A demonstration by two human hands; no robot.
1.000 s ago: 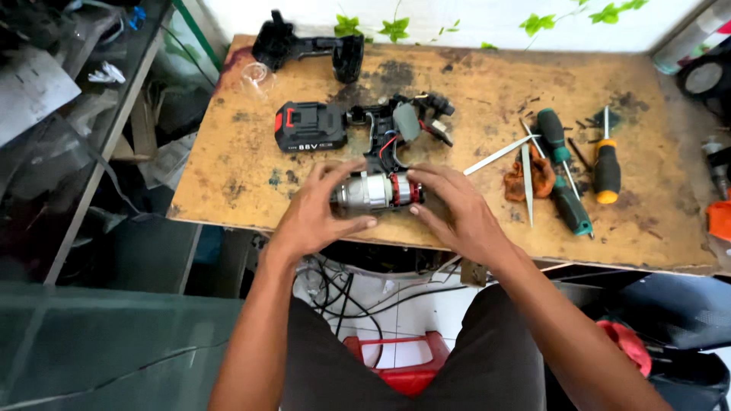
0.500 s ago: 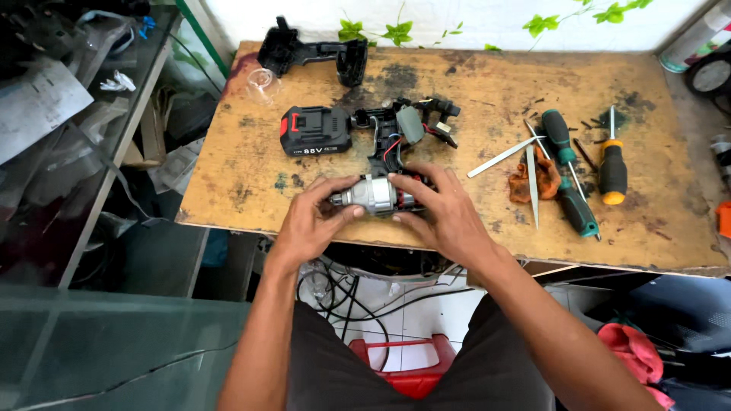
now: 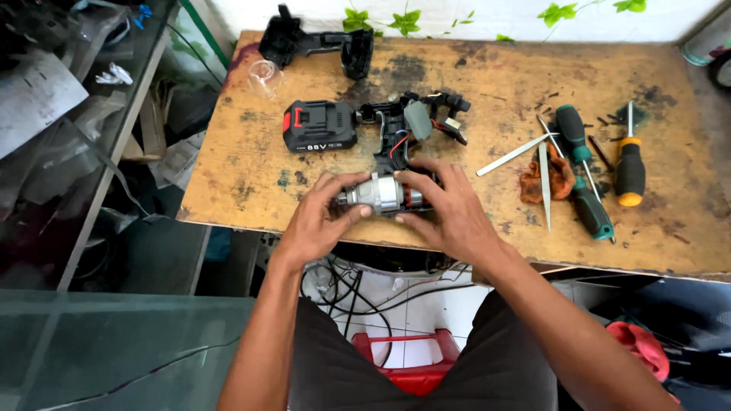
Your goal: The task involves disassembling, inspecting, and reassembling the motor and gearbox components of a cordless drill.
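Observation:
Both my hands hold a small silver electric motor with a copper-red winding, low over the near edge of the worn wooden table. My left hand grips its left, metal end with the fingertips. My right hand covers its right end. Thin wires run from the motor up to an opened black drill housing with a grey part and red leads. A black battery pack with a red catch lies just left of that housing.
Another black housing half lies at the table's far left, beside a clear plastic cup. To the right lie two green-handled screwdrivers, an orange and black screwdriver, tweezers and an orange rag. A red stool stands below.
The motor and both hands stay at the table's near edge; my fingers have shifted slightly around the motor. The view has moved a little.

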